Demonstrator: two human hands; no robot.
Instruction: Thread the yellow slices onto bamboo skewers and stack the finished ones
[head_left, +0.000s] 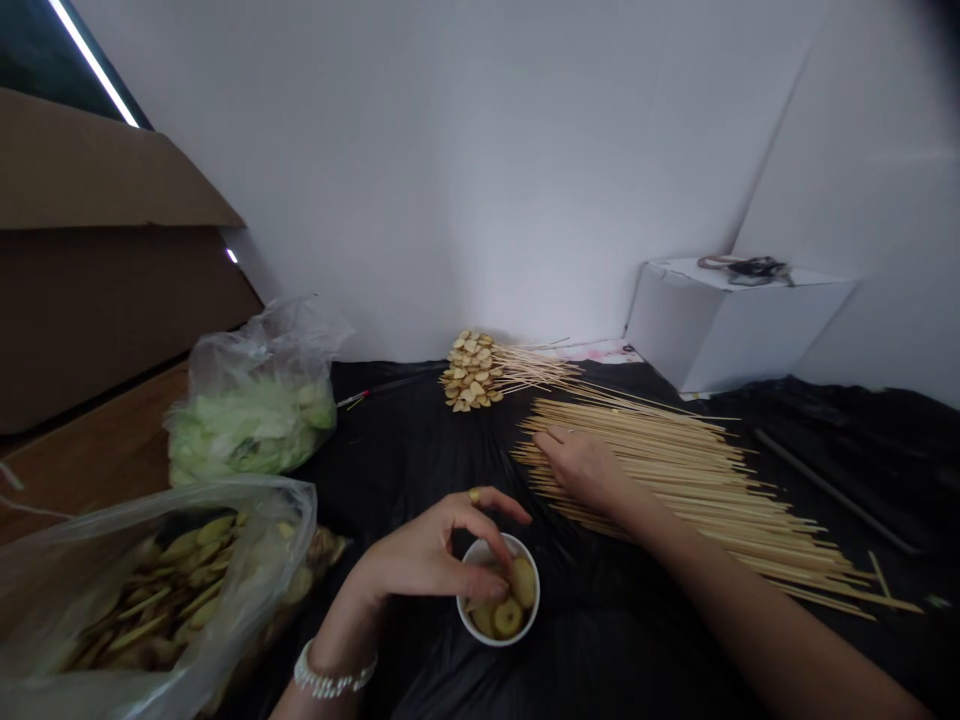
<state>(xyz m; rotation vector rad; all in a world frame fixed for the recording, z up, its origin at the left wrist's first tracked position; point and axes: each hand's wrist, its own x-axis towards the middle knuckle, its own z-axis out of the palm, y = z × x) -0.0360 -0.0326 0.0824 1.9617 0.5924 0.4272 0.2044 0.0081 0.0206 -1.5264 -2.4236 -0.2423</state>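
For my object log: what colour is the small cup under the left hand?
The cup is white, clearest in the head view.

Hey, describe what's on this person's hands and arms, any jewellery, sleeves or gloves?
No gloves, and no sleeves in view on either forearm. The left hand wears a gold ring on one finger and a white beaded bracelet at the wrist. The right hand shows no bracelet; any ring there is too blurred to tell.

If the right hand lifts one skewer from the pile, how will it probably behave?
The skewers look thin and long, so one is probably light and stiff, yet may snap if bent. As slim sticks, a loose one might roll on the black sheet. The right hand lies flat on them.
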